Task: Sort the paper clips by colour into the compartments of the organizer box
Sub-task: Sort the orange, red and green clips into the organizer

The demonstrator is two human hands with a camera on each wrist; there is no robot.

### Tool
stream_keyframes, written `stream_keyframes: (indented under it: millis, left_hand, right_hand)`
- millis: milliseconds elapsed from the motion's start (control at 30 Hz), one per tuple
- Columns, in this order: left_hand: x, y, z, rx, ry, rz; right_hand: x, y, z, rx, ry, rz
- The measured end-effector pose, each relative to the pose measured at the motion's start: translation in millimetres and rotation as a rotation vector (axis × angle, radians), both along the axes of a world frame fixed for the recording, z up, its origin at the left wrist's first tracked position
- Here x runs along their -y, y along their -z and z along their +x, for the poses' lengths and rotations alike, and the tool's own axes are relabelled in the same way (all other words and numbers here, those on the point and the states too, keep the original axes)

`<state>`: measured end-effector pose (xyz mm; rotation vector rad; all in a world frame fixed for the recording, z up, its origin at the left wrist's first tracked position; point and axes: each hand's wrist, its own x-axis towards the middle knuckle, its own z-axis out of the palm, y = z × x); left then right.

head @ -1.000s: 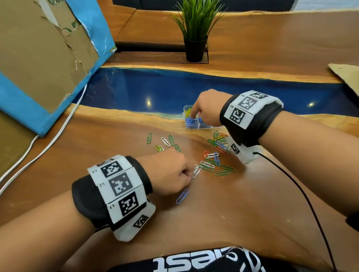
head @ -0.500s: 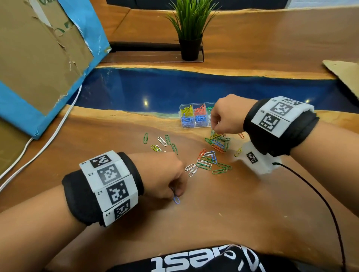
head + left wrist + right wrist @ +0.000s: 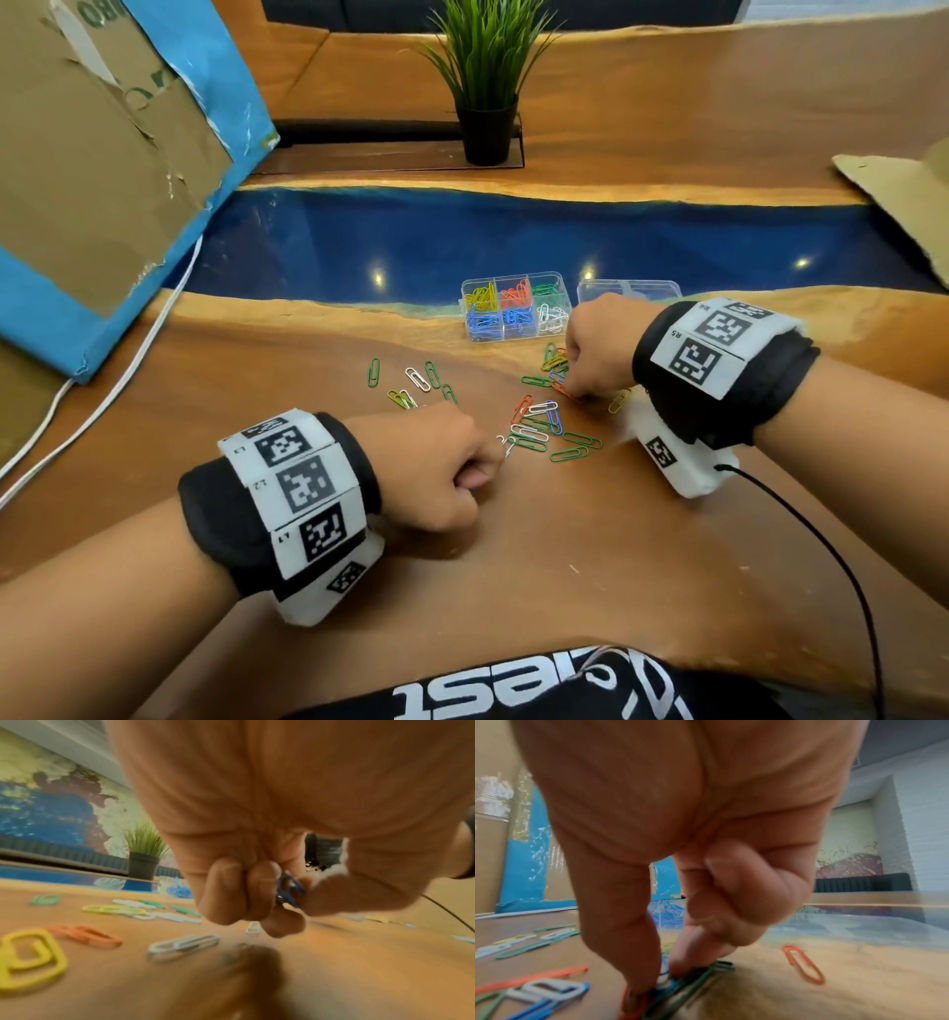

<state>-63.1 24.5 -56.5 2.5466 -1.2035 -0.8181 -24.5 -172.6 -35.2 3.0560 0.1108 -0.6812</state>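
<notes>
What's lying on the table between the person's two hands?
In the head view, a loose cluster of paper clips, green, white, blue and red, lies on the wooden table between the left hand and the right hand.

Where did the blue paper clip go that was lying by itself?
It's inside the left hand now, the blue paper clip pinched between curled fingers and thumb, just above the table.

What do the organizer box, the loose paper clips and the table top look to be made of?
Organizer box: clear glossy plastic, likely; the clips show through its walls. Loose paper clips: bent wire in a matte coloured coating, probably vinyl over metal. Table top: brown wood with visible grain, smooth finish, beside a glossy blue band, probably resin, that mirrors lights.
</notes>
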Motion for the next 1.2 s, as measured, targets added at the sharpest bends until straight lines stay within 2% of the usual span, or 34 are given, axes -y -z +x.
stream_keyframes:
  millis: [100, 200, 233, 333, 400, 500, 667, 767, 833, 1000, 1200]
  left_hand:
    - [4, -3, 2, -0.141, -0.129, -0.099]
    - [9, -9, 3, -0.543, -0.427, -0.357]
    - [11, -11, 6, -0.631, -0.53, -0.44]
    - [18, -12, 18, -0.706, -0.756, -0.59]
    - [24, -11, 31, -0.648, -0.822, -0.625]
    - [29, -12, 54, -0.449, -0.843, -0.609]
    - [39, -16, 87, -0.034, -0.711, -0.391]
    - [49, -22, 92, 0.199, -0.585, -0.22]
    - [53, -24, 94, 0.27, -0.532, -0.165]
    - [55, -19, 98, 0.319, -0.466, -0.128]
    - [47, -19, 98, 0.293, -0.586, -0.262]
  right_hand:
    - [1, 0, 0, -0.01, 0.024, 0.023]
    - [3, 0, 1, 0.002, 0.039, 0.044]
    - [4, 0, 1, 0.002, 0.047, 0.051]
    - [3, 3, -1, 0.004, 0.05, 0.049]
    - [2, 4, -3, 0.031, 0.037, 0.034]
    - [1, 3, -5, 0.065, 0.022, 0.018]
    - [1, 3, -5, 0.07, 0.001, -0.021]
    - [5, 1, -7, 0.045, 0.037, 0.068]
    - [11, -3, -8, 0.045, 0.077, 0.171]
    - [27, -8, -10, -0.033, 0.201, 0.486]
    - [35, -3, -10, -0.257, 0.393, 1.256]
